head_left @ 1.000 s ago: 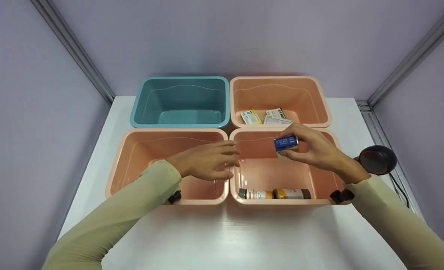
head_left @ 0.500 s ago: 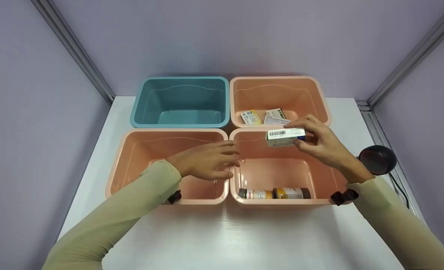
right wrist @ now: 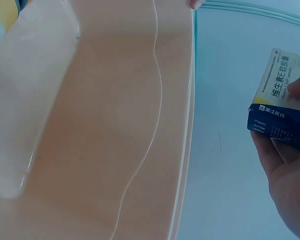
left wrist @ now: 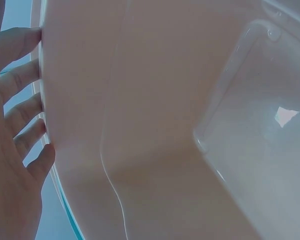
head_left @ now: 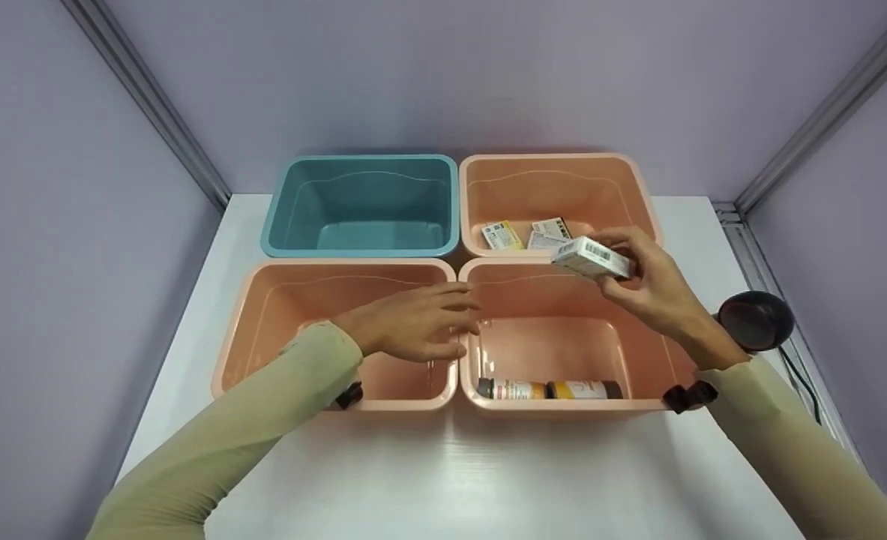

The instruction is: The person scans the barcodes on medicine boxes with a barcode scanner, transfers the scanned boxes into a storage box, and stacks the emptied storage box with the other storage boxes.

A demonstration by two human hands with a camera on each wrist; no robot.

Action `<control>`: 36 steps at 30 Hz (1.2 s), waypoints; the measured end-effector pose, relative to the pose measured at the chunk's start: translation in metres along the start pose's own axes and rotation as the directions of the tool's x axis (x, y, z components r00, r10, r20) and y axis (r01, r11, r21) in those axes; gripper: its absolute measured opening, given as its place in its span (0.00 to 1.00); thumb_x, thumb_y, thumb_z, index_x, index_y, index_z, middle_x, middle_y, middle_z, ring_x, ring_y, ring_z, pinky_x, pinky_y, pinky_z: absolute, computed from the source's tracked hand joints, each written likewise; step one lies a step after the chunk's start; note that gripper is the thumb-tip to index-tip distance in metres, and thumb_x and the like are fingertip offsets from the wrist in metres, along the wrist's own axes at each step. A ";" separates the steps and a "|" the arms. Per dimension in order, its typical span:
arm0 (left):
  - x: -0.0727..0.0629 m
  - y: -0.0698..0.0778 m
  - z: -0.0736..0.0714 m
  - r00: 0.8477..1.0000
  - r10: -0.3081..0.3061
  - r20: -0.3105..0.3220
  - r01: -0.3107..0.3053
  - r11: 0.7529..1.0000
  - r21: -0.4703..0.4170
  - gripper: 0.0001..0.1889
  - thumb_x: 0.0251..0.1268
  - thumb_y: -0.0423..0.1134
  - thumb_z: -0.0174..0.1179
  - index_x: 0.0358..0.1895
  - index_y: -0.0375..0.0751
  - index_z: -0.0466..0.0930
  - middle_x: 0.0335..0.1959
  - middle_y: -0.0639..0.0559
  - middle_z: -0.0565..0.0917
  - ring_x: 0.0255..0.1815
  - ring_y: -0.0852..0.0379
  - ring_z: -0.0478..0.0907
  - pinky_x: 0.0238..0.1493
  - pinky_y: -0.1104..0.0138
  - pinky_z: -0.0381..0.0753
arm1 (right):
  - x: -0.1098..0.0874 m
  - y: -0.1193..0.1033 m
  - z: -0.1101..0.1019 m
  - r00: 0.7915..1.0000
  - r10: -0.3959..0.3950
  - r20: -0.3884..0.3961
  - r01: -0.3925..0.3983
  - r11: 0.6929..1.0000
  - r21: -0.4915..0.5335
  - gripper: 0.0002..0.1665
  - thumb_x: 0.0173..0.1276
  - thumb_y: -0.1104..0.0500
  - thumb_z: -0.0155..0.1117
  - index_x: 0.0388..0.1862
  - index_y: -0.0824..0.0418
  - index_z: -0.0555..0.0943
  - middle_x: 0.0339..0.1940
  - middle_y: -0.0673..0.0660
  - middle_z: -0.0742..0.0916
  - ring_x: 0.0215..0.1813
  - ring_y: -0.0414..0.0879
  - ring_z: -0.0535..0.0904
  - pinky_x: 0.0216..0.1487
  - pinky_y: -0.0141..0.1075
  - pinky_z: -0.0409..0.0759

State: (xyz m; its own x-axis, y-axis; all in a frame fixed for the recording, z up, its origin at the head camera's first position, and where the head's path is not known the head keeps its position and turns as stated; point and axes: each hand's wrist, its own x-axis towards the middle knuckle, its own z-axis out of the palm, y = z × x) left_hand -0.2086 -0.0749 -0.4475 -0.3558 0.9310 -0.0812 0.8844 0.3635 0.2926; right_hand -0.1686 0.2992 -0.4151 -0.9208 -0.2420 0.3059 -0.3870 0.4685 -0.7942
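Head view: right hand (head_left: 649,281) pinches one box (head_left: 591,259) between thumb and fingers, tilted, held up over the shared edge of near-right bin (head_left: 555,345) and far-right bin (head_left: 548,191). Step in hand reads as holding and turning the box; best done with a light pinch on opposite sides (looks like thin card), lifted well above the rims. Left hand (head_left: 417,322) has fingers spread over near-left bin (head_left: 338,262), reaching its right rim; holds nothing. Counts: two hands, one held box, four bins (three pink, one teal bin (head_left: 368,195)), two bottles (head_left: 518,389) lying end to end in near-right, three cartons (head_left: 501,235) in far-right. All bins on white bench (head_left: 443,472).

Left wrist: digits apart, fingertips at a pink rim. Can't tell if they bear on it.

Right wrist: same single box, thumb on printed face, fingers beneath, dark-blue end showing. Thumb hides some print; shifting it to an edge would probably expose more. One bottle, cut off, top-left corner.
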 end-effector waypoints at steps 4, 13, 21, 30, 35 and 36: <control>0.000 0.000 0.000 1.000 -0.005 0.008 0.005 1.000 0.002 0.27 0.82 0.59 0.51 0.72 0.50 0.82 0.83 0.44 0.72 0.90 0.40 0.57 0.90 0.46 0.58 | -0.001 0.002 -0.002 0.998 -0.056 -0.009 0.056 0.998 -0.043 0.25 0.64 0.78 0.67 0.60 0.65 0.83 0.53 0.52 0.82 0.54 0.44 0.78 0.52 0.25 0.82; 0.000 0.000 0.000 0.999 0.034 -0.020 -0.034 0.999 0.011 0.26 0.82 0.57 0.52 0.70 0.47 0.83 0.80 0.43 0.75 0.88 0.37 0.60 0.89 0.46 0.59 | -0.004 0.006 -0.004 0.999 -0.033 -0.038 0.035 0.998 0.051 0.23 0.69 0.76 0.72 0.60 0.72 0.76 0.57 0.49 0.84 0.64 0.40 0.81 0.73 0.29 0.74; 0.000 0.000 -0.001 1.000 0.026 -0.012 -0.026 1.000 0.012 0.27 0.82 0.58 0.52 0.70 0.47 0.83 0.81 0.43 0.74 0.88 0.37 0.59 0.89 0.46 0.60 | -0.007 0.002 -0.012 0.996 0.073 -0.059 -0.063 0.986 0.155 0.41 0.76 0.71 0.68 0.82 0.62 0.63 0.59 0.51 0.87 0.53 0.44 0.90 0.53 0.30 0.90; 0.001 -0.001 -0.001 1.000 0.019 -0.011 -0.019 1.000 0.002 0.26 0.82 0.57 0.52 0.71 0.47 0.83 0.81 0.43 0.74 0.89 0.37 0.59 0.89 0.46 0.59 | -0.018 0.008 -0.033 0.982 0.114 -0.148 -0.094 0.986 0.139 0.28 0.80 0.67 0.65 0.75 0.67 0.71 0.56 0.53 0.87 0.43 0.42 0.90 0.44 0.28 0.91; 0.001 -0.001 -0.002 1.000 0.010 -0.003 -0.010 1.000 -0.004 0.27 0.82 0.58 0.52 0.71 0.48 0.82 0.82 0.43 0.73 0.89 0.38 0.58 0.90 0.46 0.58 | -0.025 0.014 -0.046 0.964 0.134 -0.231 -0.094 0.980 0.176 0.22 0.80 0.66 0.65 0.69 0.70 0.75 0.54 0.55 0.88 0.40 0.41 0.91 0.39 0.30 0.91; 0.001 -0.001 -0.002 1.000 0.008 -0.002 -0.008 1.000 -0.004 0.27 0.82 0.58 0.52 0.71 0.48 0.82 0.82 0.43 0.73 0.89 0.38 0.58 0.90 0.46 0.58 | -0.027 0.016 -0.049 0.961 0.135 -0.243 -0.093 0.980 0.178 0.22 0.80 0.66 0.65 0.68 0.69 0.75 0.54 0.54 0.88 0.41 0.41 0.91 0.39 0.30 0.92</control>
State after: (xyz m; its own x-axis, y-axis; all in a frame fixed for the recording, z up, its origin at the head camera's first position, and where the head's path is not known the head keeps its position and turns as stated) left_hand -0.2103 -0.0747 -0.4460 -0.3491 0.9339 -0.0772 0.8862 0.3558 0.2967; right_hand -0.1518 0.3548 -0.4101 -0.9487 0.0370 0.3140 -0.2849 0.3306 -0.8997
